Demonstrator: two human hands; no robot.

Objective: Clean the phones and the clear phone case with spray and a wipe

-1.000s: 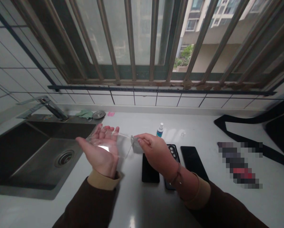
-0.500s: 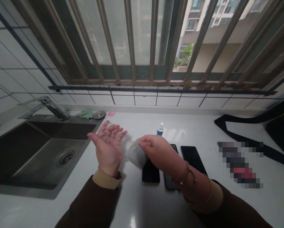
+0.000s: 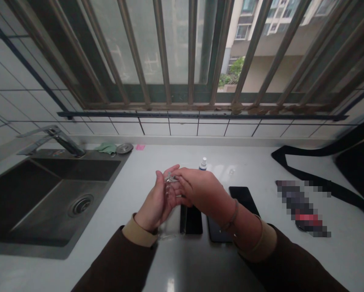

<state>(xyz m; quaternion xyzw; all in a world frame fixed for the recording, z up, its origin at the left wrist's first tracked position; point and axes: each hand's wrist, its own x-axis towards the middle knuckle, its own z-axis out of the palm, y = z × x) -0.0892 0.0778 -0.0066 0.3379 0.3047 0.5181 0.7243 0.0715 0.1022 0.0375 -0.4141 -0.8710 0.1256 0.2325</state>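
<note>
My left hand (image 3: 157, 198) is palm up and cupped, thumb raised and fingers spread, reaching under my right hand. My right hand (image 3: 197, 186) bends over it with fingers pinched at a small shiny, silvery-clear piece (image 3: 170, 178) above the left palm. Its exact kind is too small to tell. Something clear and film-like (image 3: 169, 233) shows below the hands. Under my right hand and forearm lie a black phone (image 3: 194, 221) and a dark tablet-like slab (image 3: 218, 233), both partly covered. A white-capped bottle (image 3: 203, 163) stands just behind my right hand.
A dark sink (image 3: 63, 194) with a chrome faucet (image 3: 64, 142) is at left. Behind it lie a green cloth (image 3: 106, 148), a metal drain lid (image 3: 125, 148) and a pink slip (image 3: 140, 147). Another black phone (image 3: 244, 198), a pixelated item (image 3: 303, 209) and a black strap (image 3: 303, 153) are at right.
My right hand has moved left to meet the left one. The greyish see-through pouch it held is no longer seen there; the shiny piece now shows between the hands.
</note>
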